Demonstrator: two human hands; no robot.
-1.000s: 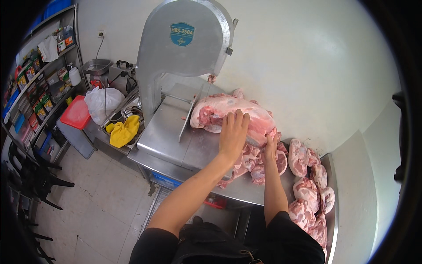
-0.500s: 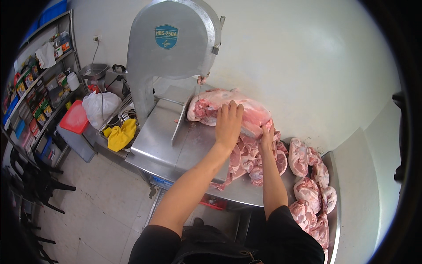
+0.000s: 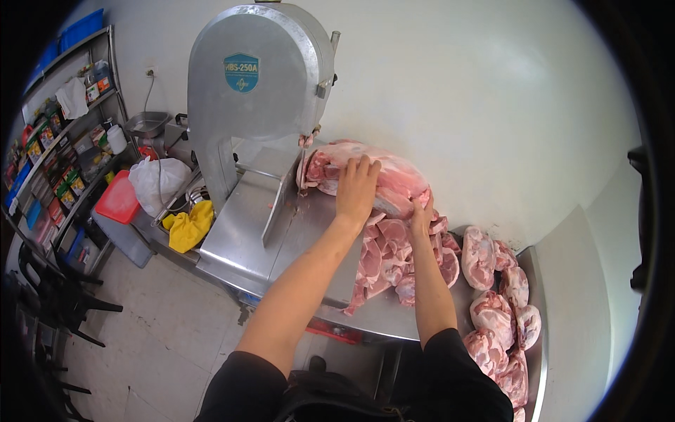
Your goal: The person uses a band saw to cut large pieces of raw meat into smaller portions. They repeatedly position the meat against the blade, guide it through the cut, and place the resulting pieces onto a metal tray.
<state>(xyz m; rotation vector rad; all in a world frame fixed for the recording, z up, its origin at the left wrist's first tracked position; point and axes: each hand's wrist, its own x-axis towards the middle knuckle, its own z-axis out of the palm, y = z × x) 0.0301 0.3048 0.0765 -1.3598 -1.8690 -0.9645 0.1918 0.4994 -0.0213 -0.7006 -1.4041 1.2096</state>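
Note:
A large pork leg [image 3: 401,176] lies across the steel table of a bandsaw [image 3: 256,91]. Its cut left end meets the thin upright blade [image 3: 304,158]; how deep the blade sits in it I cannot tell. My left hand [image 3: 357,188] presses on the leg's near side, fingers curved over the top. At the narrow right end, my right hand [image 3: 421,214] grips the leg, its fingers partly hidden. Just below the leg is a pile of sliced meat [image 3: 383,257], partly behind my right forearm. The metal guide plate [image 3: 274,211] stands left of the blade.
Several more meat pieces [image 3: 492,316] fill the steel tray [image 3: 540,352] at the right. A yellow cloth [image 3: 188,226], a white plastic bag [image 3: 158,184] and a red lid [image 3: 118,197] are left of the saw. Shelves [image 3: 105,88] and black chairs [image 3: 60,281] stand farther left.
The view has shifted, so the saw appears farther left and lower. The leg's left end now sits at the blade line, with both hands still holding the leg.

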